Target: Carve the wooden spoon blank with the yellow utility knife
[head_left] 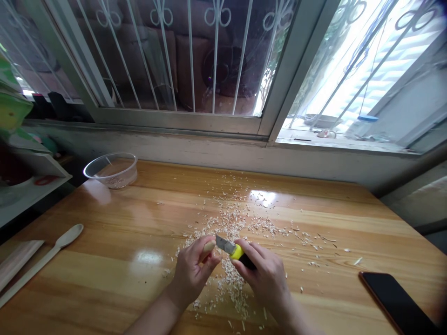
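the piece of wood is held above the table; most of it is covered by the left hand, so its full shape cannot be told. it is judged to be light, stiff and dry rather than slippery, and only a thin edge could be chipped easily. it is best taken by the covered part, with the fingertips kept behind the bare end. at present it is pinched between thumb and fingers, its pale end standing out toward the right hand. in that hand the knife is gripped, with the blade just beside the wood; whether the two are touching cannot be told. beneath, small shavings are scattered.
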A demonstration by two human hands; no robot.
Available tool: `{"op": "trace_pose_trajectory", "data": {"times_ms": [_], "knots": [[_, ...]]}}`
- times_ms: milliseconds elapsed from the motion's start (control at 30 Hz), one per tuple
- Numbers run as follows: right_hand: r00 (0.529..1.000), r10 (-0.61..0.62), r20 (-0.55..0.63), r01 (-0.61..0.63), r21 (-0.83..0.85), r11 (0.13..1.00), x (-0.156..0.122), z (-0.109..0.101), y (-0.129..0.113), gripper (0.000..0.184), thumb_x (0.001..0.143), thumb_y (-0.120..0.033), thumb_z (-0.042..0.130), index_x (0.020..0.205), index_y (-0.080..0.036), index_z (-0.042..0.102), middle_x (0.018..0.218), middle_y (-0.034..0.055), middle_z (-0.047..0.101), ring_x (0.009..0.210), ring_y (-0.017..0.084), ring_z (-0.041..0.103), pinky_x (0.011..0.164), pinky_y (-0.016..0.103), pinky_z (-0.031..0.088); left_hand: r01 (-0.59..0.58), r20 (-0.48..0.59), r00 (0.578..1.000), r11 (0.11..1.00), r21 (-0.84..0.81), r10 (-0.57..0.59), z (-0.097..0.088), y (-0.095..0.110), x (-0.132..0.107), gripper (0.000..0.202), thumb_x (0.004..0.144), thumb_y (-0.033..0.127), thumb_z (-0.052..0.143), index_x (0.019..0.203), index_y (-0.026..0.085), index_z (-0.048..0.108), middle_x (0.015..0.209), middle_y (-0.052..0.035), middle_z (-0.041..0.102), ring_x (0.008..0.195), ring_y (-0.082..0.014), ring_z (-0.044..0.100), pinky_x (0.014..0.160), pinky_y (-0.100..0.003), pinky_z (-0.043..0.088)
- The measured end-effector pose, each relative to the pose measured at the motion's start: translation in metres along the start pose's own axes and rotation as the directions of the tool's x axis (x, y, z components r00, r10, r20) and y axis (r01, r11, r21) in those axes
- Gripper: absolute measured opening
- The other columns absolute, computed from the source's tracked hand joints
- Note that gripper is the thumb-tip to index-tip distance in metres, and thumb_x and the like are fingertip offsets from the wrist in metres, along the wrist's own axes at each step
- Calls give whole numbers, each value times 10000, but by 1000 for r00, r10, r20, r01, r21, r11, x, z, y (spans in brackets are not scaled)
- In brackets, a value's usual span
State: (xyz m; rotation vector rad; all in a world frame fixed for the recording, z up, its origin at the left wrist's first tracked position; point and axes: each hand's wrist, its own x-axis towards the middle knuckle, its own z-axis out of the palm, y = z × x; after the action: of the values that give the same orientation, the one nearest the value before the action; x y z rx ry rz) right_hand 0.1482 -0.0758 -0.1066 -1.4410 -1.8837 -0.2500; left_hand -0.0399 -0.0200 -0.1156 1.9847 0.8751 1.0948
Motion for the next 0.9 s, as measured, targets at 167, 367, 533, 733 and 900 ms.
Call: {"op": "trace_pose_trajectory", "data": {"times_ms": [167, 367, 533, 733, 900], "knots": [[1000, -7, -6, 7, 27, 1000, -2, 2, -3, 347, 923, -426, 451, 1021, -140, 622, 743, 67, 670, 575, 144, 613, 532, 227, 445, -41, -2, 999, 999, -21, 41, -2, 2, -1, 304, 868, 377, 511, 1102, 186, 545, 840, -40, 646, 637, -141, 581, 605, -229, 480], [997, -82, 0, 82, 26, 996, -1, 1, -11, 395, 922, -468, 439, 1012, -134, 630, 712, 62, 653, 565, 143, 594, 528, 230, 416, -129, 56, 990, 991, 17, 128, 0, 2, -4, 341, 903, 361, 451, 1216, 230, 480, 1081, -87, 628, 971, -211, 596, 826, -315, 474], [996, -88, -6, 88, 14, 996, 0, 1, -14, 386, 921, -467, 444, 1016, -140, 627, 732, 66, 661, 578, 149, 598, 537, 238, 414, -146, 51, 988, 989, 31, 145, 2, -1, -5, 286, 915, 374, 426, 1128, 203, 512, 991, -94, 637, 903, -211, 607, 778, -318, 479], [997, -78, -3, 79, 24, 997, 0, 2, -14, 383, 918, -464, 452, 1018, -135, 621, 717, 64, 657, 570, 149, 600, 521, 238, 417, -158, -19, 987, 983, 92, 160, 3, 3, -3, 260, 900, 397, 450, 939, 177, 583, 803, -79, 646, 731, -201, 613, 641, -278, 464], [999, -43, -5, 43, 47, 998, -1, 3, -12, 369, 932, -437, 435, 1045, -128, 601, 714, 64, 655, 564, 143, 599, 517, 232, 416, -84, -47, 995, 994, 75, 88, 4, 6, -2, 168, 874, 310, 515, 765, 192, 566, 654, -18, 590, 578, -150, 558, 542, -225, 415]]}}
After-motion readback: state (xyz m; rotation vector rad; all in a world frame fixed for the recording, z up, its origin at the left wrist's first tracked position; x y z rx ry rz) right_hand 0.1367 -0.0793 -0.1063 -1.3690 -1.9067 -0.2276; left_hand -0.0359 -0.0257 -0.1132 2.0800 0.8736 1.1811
